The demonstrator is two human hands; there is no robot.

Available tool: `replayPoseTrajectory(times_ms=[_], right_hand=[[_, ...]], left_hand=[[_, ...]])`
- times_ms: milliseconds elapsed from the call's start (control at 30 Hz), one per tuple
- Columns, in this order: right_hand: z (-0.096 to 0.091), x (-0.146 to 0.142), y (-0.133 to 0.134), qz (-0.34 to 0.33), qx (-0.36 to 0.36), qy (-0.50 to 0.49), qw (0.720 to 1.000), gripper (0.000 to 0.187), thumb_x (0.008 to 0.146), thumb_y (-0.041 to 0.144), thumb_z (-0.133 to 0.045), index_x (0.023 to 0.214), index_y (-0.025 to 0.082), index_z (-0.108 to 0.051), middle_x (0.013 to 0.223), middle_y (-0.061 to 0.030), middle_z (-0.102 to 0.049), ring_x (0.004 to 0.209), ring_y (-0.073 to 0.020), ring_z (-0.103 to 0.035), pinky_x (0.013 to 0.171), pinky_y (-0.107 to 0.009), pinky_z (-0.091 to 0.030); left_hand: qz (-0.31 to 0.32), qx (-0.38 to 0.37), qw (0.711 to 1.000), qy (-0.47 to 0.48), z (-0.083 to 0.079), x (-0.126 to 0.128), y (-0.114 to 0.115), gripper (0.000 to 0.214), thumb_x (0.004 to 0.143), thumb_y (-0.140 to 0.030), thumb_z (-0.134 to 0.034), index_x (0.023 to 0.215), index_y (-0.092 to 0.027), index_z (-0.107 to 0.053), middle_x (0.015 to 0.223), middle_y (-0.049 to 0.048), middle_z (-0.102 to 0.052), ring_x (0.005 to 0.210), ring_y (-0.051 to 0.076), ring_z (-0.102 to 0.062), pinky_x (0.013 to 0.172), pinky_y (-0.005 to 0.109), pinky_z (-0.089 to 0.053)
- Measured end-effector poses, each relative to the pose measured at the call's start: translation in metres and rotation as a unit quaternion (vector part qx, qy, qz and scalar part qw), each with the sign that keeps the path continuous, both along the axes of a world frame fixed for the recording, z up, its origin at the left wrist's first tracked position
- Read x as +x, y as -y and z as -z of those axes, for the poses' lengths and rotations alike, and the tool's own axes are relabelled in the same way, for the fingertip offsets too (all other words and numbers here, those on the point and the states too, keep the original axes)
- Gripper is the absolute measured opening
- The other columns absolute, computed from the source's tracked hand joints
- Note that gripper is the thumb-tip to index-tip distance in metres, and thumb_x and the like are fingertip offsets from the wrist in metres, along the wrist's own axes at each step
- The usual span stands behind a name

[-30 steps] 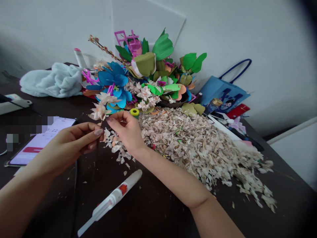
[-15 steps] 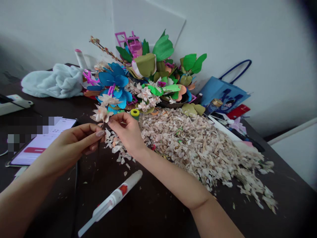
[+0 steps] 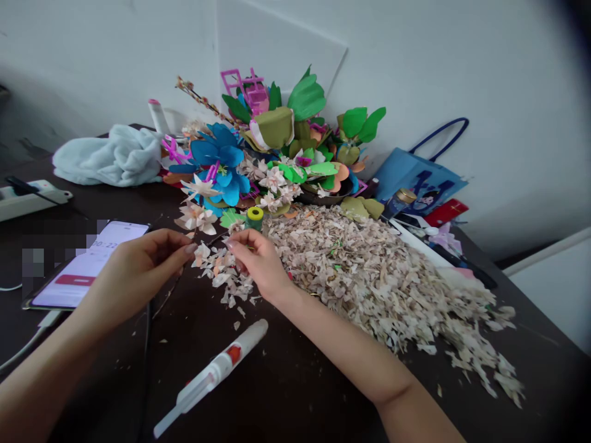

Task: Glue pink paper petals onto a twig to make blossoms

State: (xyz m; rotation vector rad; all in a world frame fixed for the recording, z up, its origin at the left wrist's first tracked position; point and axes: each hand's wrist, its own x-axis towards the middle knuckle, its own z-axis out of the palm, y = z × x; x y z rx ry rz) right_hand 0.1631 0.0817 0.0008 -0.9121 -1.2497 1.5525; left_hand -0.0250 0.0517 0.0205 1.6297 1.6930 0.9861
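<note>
**Two hands work at a pale paper flower sprig over a table strewn with petals**

Both hands are raised above a dark table (image 3: 277,394), close together but apart. The left hand (image 3: 145,271) pinches the lower end of a pale paper flower sprig (image 3: 196,216), whose blossoms stand upright just above it. The stem is mostly hidden by the fingers. The right hand (image 3: 258,264) sits just beside it, thumb and forefinger drawn together above a small scatter of loose petals (image 3: 221,274). Whether those fingers hold anything is too small to tell.

A large heap of pale paper petals (image 3: 369,277) spreads to the right of the right hand. Behind the hands, a green-topped spool (image 3: 254,218) stands at the heap's edge, and a bright bunch of paper flowers and leaves (image 3: 277,141), with a big blue bloom (image 3: 219,163), rises against the wall. A white glue pen (image 3: 217,372) lies in front of the hands. A lit phone (image 3: 87,271) lies left of the left hand, part of it blurred out. Farther back are a pale towel (image 3: 111,160), a power strip (image 3: 32,200) and a blue bag (image 3: 415,175).
</note>
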Motion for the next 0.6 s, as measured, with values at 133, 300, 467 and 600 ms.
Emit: replayPoseTrajectory(times_ms=[133, 300, 467, 600], right_hand=[[0.005, 0.019, 0.007, -0.004, -0.016, 0.022, 1.0, 0.015, 0.077, 0.032, -0.066, 0.079, 0.019, -0.057, 0.057, 0.0075, -0.046, 0.046, -0.0063, -0.039, 0.043, -0.021, -0.029], [0.008, 0.047, 0.017, 0.017, -0.01, 0.061, 0.998, 0.015, 0.079, 0.033, -0.065, 0.08, 0.02, -0.058, 0.054, 0.0075, -0.046, 0.045, -0.007, -0.038, 0.044, -0.021, -0.03], [0.01, 0.074, 0.028, 0.044, -0.017, 0.075, 0.996, 0.016, 0.08, 0.035, -0.064, 0.079, 0.02, -0.057, 0.053, 0.0071, -0.046, 0.046, -0.0076, -0.039, 0.044, -0.021, -0.03], [0.013, 0.091, 0.037, 0.064, -0.04, 0.078, 0.994, 0.017, 0.08, 0.035, -0.064, 0.079, 0.019, -0.057, 0.053, 0.0066, -0.046, 0.046, -0.0074, -0.039, 0.044, -0.021, -0.029]], left_hand=[[0.017, -0.002, 0.998, -0.055, -0.002, -0.004, 0.0, 0.036, 0.075, -0.053, -0.055, 0.089, -0.021, -0.06, 0.063, -0.0022, -0.06, 0.055, 0.014, -0.051, 0.051, 0.026, -0.038], [0.001, 0.024, 0.992, -0.122, -0.023, -0.001, 0.009, 0.036, 0.073, -0.056, -0.051, 0.083, -0.023, -0.061, 0.065, -0.0011, -0.063, 0.055, 0.016, -0.053, 0.053, 0.028, -0.039], [-0.012, 0.123, 0.962, -0.243, -0.03, -0.004, 0.019, 0.025, 0.076, -0.046, -0.048, 0.08, -0.026, -0.062, 0.063, -0.0033, -0.062, 0.053, 0.016, -0.054, 0.055, 0.027, -0.037], [0.036, 0.1, 0.955, -0.277, -0.017, -0.015, 0.022, 0.028, 0.078, -0.048, -0.045, 0.08, -0.025, -0.062, 0.066, -0.0008, -0.064, 0.055, 0.019, -0.057, 0.057, 0.029, -0.039]])
